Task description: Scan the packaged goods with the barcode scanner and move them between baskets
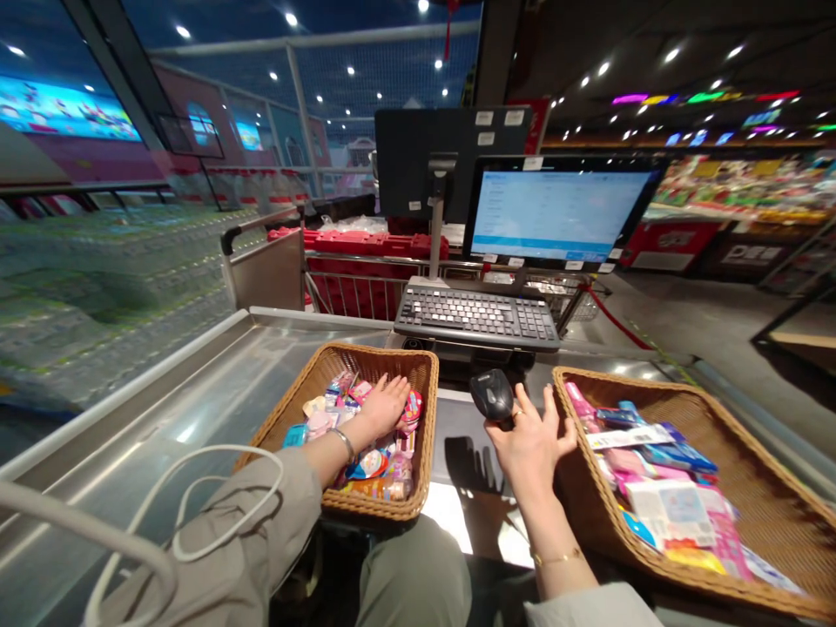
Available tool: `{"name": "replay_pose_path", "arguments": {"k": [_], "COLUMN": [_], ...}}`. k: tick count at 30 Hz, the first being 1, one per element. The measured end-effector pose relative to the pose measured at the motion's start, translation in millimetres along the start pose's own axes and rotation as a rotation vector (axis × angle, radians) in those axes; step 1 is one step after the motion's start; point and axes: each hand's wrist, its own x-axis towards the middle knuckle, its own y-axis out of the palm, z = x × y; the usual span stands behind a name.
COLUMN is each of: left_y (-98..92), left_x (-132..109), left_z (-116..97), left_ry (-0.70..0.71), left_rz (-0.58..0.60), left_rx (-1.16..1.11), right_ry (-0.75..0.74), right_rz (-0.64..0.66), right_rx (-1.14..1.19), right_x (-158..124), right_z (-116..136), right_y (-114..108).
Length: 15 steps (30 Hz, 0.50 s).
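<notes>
My left hand (387, 404) reaches into the left wicker basket (428, 418), fingers stretched out flat over small colourful packaged goods (375, 461). Whether it grips a package beneath the palm is hidden. At my right hand (532, 440) is a black barcode scanner (492, 394), its head pointing up and to the left. The thumb side closes round the scanner, while the other fingers spread apart; its handle is hidden behind the hand. Just right of this hand stands a second wicker basket (777, 461), holding several pink, blue and white packages (672, 509).
Beyond the baskets, a black keyboard (480, 315) sits below a lit monitor (552, 213). A metal counter (176, 409) with a raised edge extends left. A pale cable (189, 453) loops over my left sleeve. Behind the counter are a cart (265, 266) and red crates (366, 244).
</notes>
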Motion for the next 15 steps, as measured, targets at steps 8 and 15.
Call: {"name": "replay_pose_path", "arguments": {"k": [8, 15], "left_y": [23.7, 27.3], "left_x": [4, 10], "left_z": [5, 13], "left_ry": [0.036, 0.077], "left_rz": [0.136, 0.105], "left_rx": [-0.073, -0.018], "right_ry": [0.014, 0.006], "right_rz": [0.019, 0.029], "right_rx": [0.017, 0.018], "right_x": [-1, -2], "right_z": [-1, -2], "right_y": [8, 9]}}
